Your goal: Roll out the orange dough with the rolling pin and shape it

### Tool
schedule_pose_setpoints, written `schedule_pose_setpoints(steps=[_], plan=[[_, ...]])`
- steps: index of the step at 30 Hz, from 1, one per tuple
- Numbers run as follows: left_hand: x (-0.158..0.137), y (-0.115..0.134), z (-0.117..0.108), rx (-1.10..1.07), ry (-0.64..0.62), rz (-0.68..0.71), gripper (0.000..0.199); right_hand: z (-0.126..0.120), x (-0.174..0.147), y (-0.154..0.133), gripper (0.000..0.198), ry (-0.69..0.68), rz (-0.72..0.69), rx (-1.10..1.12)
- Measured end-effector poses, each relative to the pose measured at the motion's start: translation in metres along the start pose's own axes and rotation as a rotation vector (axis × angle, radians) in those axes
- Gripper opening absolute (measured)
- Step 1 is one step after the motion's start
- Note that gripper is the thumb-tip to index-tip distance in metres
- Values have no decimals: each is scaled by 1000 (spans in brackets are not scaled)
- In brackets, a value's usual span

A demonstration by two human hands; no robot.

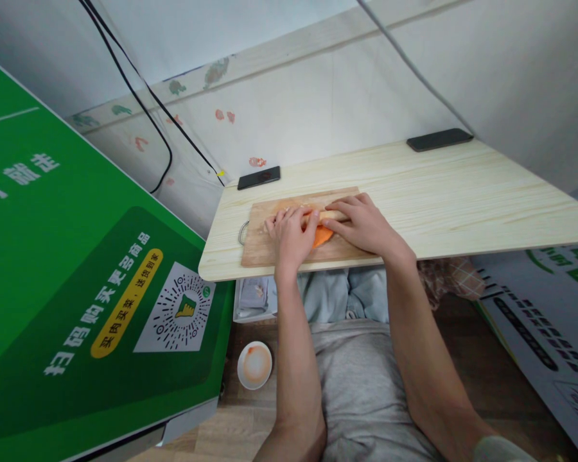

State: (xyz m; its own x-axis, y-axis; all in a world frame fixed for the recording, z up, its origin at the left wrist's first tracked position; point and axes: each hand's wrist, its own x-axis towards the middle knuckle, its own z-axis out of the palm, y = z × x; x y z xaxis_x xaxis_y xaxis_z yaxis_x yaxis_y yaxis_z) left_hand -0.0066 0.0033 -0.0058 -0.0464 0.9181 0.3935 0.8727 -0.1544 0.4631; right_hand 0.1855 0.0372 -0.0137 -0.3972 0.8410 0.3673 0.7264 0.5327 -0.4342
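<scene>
A wooden cutting board (pixel 264 247) with a metal ring handle lies near the table's front edge. On it is a flattened piece of orange dough (pixel 323 237), partly under a pale wooden rolling pin (pixel 332 216). My left hand (pixel 293 234) curls over the pin's left part, its fingers toward the back. Over the right part rests my right hand (pixel 363 221), fingers bent onto the wood and thumb near the dough. Both hands cover the pin's ends, so only its middle shows.
On the light wooden table (pixel 462 199) lie a black phone (pixel 259 178) at the back left and another dark phone (pixel 439 139) at the back right. A white bowl (pixel 255 365) stands low on the left. A green printed panel (pixel 101 289) borders the left side; cables hang along the wall.
</scene>
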Motion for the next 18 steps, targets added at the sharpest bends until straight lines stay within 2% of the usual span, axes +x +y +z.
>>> schedule_pose_setpoints(steps=[5,18], plan=[[0,1,0,14,-6,-7,25,1,0,0,48,20,8,0],[1,-2,1,-14,-7,-10,24,-7,-7,-1,50,-74,-5,13]])
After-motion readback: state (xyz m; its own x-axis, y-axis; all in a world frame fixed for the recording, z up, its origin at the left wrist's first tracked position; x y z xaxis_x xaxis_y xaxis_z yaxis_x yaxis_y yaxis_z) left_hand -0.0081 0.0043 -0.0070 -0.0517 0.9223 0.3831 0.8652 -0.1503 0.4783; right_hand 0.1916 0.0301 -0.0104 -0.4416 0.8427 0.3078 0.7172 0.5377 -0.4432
